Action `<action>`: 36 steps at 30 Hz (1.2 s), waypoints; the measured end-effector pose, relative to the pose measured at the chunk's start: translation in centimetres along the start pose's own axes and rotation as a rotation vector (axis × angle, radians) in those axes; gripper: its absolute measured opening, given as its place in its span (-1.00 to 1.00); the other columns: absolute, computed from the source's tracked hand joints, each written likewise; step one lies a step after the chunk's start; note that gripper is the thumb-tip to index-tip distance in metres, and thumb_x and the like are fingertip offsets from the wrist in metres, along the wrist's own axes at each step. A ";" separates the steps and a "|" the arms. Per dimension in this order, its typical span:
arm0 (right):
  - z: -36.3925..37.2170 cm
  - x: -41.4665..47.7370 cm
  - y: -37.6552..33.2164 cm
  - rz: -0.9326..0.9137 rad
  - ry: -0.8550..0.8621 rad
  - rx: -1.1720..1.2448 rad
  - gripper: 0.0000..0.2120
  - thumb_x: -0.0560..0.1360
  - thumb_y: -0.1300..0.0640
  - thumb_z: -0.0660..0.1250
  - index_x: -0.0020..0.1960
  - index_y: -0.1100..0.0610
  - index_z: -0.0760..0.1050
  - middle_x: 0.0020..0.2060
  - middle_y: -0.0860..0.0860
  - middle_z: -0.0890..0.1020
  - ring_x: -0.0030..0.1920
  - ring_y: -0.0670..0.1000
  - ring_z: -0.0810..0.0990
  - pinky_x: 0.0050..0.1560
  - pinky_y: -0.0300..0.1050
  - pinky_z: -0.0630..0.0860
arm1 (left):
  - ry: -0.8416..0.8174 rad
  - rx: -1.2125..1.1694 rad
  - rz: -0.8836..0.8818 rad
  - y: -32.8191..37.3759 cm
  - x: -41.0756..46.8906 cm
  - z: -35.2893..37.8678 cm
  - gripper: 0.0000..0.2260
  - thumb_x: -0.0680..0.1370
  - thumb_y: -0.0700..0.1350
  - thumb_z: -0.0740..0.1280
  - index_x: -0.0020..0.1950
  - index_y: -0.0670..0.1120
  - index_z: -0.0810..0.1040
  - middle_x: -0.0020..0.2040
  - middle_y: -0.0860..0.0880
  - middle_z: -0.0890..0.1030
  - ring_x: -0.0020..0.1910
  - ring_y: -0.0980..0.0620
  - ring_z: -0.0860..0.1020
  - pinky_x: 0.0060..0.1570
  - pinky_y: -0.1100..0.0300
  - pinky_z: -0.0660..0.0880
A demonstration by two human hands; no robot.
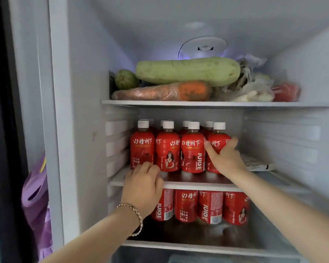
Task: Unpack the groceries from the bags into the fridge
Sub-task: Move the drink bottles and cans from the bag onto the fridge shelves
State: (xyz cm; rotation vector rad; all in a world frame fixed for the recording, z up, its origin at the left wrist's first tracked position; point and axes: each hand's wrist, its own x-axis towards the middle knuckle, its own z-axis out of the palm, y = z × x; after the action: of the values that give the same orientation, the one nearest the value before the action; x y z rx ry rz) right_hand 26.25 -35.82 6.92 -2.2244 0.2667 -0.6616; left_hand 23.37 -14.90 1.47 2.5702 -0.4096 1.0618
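Several red juice bottles (167, 149) with white caps stand in rows on the fridge's middle shelf (198, 184). My right hand (224, 158) wraps round the rightmost front bottle (219, 138), thumb on its label and fingers behind it. My left hand (142, 183), wearing a bracelet, has its fingers curled at the base of the leftmost front bottle (142, 147); whether it grips the bottle is unclear. More of the same red bottles (198, 205) stand on the shelf below.
The top shelf (217, 103) holds a long pale green gourd (187, 71), a wrapped carrot (163, 92), a small green fruit (126, 79), plastic bags (251, 86) and a red packet (286, 92). A flat white packet (258, 164) lies right of the bottles. Purple fabric (36, 196) hangs at left.
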 end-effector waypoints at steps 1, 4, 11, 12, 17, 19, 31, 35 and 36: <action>0.2 -0.3 -0.2 0.015 -0.016 0.032 0.03 0.39 -0.39 0.22 0.51 0.12 -0.29 0.40 0.30 0.23 0.32 0.28 0.38 0.27 0.10 0.36 | -0.007 0.003 -0.001 0.0 0.0 0.0 -0.68 0.53 -0.03 0.03 0.07 -0.04 0.54 0.06 0.04 0.52 0.05 0.02 0.48 0.03 0.10 0.43; 0.2 -1.3 -0.7 0.043 -0.067 0.030 0.22 0.29 -0.35 0.38 0.49 0.11 -0.42 0.46 0.29 0.10 0.39 0.26 0.29 0.29 0.08 0.34 | -0.023 0.023 0.002 -0.1 0.0 -0.1 -0.77 0.58 -0.07 0.10 0.12 -0.03 0.51 0.10 0.06 0.51 0.08 0.05 0.45 0.07 0.15 0.40; -0.3 -0.3 0.2 0.064 -0.194 -0.158 0.35 0.24 -0.24 0.51 0.45 0.18 -0.50 0.45 0.27 0.19 0.37 0.21 0.34 0.29 0.01 0.36 | -0.039 0.011 0.000 -0.1 -0.4 -0.4 -0.77 0.60 -0.08 0.10 0.16 -0.04 0.48 0.15 0.07 0.47 0.08 0.07 0.45 0.07 0.22 0.38; -0.5 -0.2 0.5 0.063 -0.208 -0.195 0.31 0.24 -0.22 0.52 0.48 0.20 -0.43 0.44 0.25 0.24 0.36 0.21 0.37 0.29 0.01 0.38 | -0.060 0.019 -0.004 0.0 -0.4 -0.6 -0.76 0.61 -0.07 0.08 0.20 -0.03 0.45 0.20 0.08 0.44 0.10 0.08 0.44 0.09 0.23 0.38; -3.7 -3.1 1.2 -0.124 -0.088 -0.337 -0.64 0.40 -0.04 0.38 0.11 0.12 0.52 0.00 0.07 0.63 0.03 0.11 0.60 -0.01 -0.04 0.55 | -0.189 -0.014 -0.065 0.9 -0.9 -2.1 -0.75 0.63 -0.09 0.07 0.29 -0.05 0.36 0.33 0.03 0.31 0.18 0.02 0.41 0.17 0.17 0.41; -5.6 -5.6 1.5 -0.184 -0.066 -0.327 -0.81 0.48 0.06 0.32 0.00 0.14 0.60 -0.07 0.03 0.64 -0.05 0.05 0.60 -0.08 -0.08 0.53 | -0.241 -0.003 -0.069 1.8 -2.1 -3.2 -0.72 0.60 -0.16 0.13 0.32 -0.04 0.34 0.36 0.02 0.27 0.24 0.00 0.37 0.21 0.14 0.40; -13.3 -28.8 6.7 -0.125 -0.102 -0.300 -0.86 0.49 0.13 0.25 -0.13 0.06 0.59 -0.18 -0.09 0.62 -0.14 -0.02 0.58 -0.19 -0.17 0.47 | -0.671 0.172 -0.040 6.2 -19.1 -11.3 -0.76 0.60 -0.11 0.11 0.13 -0.11 0.53 0.13 -0.09 0.57 0.11 -0.09 0.54 0.06 0.10 0.48; -17.4 -35.9 9.5 -0.086 -0.092 -0.438 -0.87 0.51 0.07 0.25 -0.06 0.02 0.58 -0.16 -0.11 0.63 -0.12 -0.02 0.59 -0.16 -0.17 0.47 | -0.764 0.142 -0.024 8.6 -24.1 -12.8 -0.76 0.58 -0.09 0.13 0.09 -0.10 0.54 0.11 -0.09 0.58 0.10 -0.09 0.55 0.06 0.12 0.49; -18.8 -37.3 10.3 -0.092 -0.060 -0.462 -0.87 0.51 0.07 0.26 -0.07 0.03 0.58 -0.16 -0.10 0.65 -0.13 -0.02 0.60 -0.15 -0.16 0.48 | -0.765 0.135 -0.013 9.3 -24.9 -13.1 -0.77 0.58 -0.09 0.13 0.09 -0.09 0.54 0.11 -0.08 0.58 0.10 -0.08 0.55 0.05 0.13 0.48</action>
State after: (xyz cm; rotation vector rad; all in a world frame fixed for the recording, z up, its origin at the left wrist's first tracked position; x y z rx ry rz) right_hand -15.12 -40.10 -4.23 -2.7072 0.3123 -0.6274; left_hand -5.31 -14.65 -5.96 3.0158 -0.5021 0.0519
